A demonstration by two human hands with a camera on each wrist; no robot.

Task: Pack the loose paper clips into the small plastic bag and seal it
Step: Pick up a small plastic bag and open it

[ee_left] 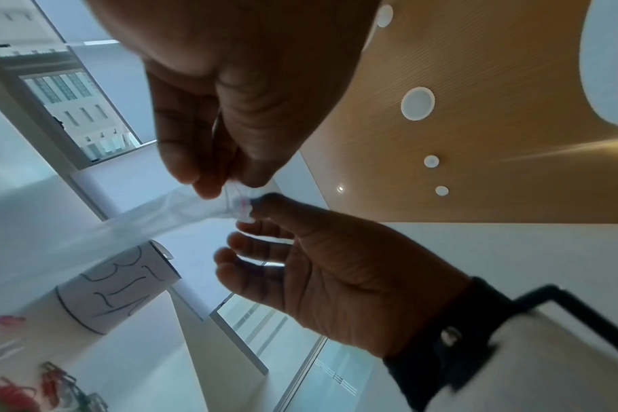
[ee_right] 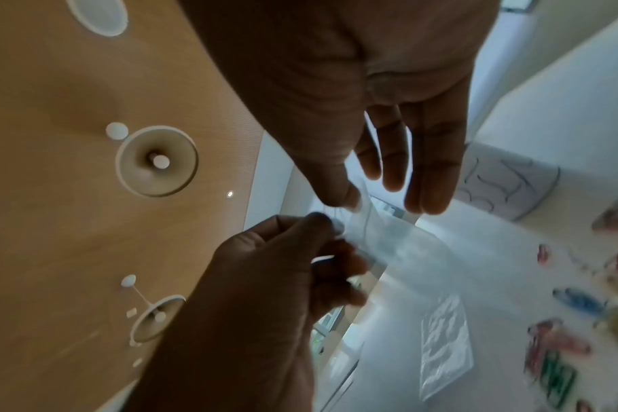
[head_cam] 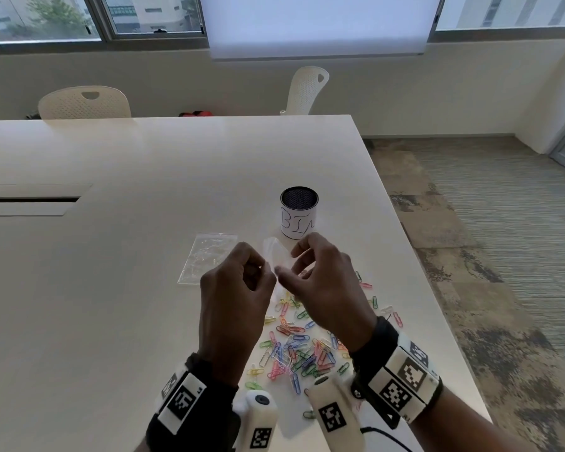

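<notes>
- Head view: I hold the small plastic bag (head_cam: pixel 276 256) up between both hands, above the desk (head_cam: pixel 111 256) and the heap of paper clips (head_cam: pixel 299 350) near its right edge. My left hand (head_cam: pixel 234 305) pinches one lip of the mouth and my right hand (head_cam: pixel 323 288) the other. A second flat bag (head_cam: pixel 206 262) lies left of the bin (head_cam: pixel 299 212).
- Left wrist view: my left hand's thumb and forefinger (ee_left: pixel 209 184) clamp the bag's (ee_left: pixel 141 223) sealing strip, and my right hand (ee_left: pixel 335 273) nips it with thumb and forefinger, the other fingers loose. The film runs long-ways off from the pinch, mouth towards my hands.
- Right wrist view: the bag (ee_right: pixel 388 239) hangs away from my fingertips. I judge it almost weightless, limp and slick, so it is best gripped at the stiffer strip, one lip per hand. The clips (ee_right: pixel 561 340) look light, hard and prone to tangle.
</notes>
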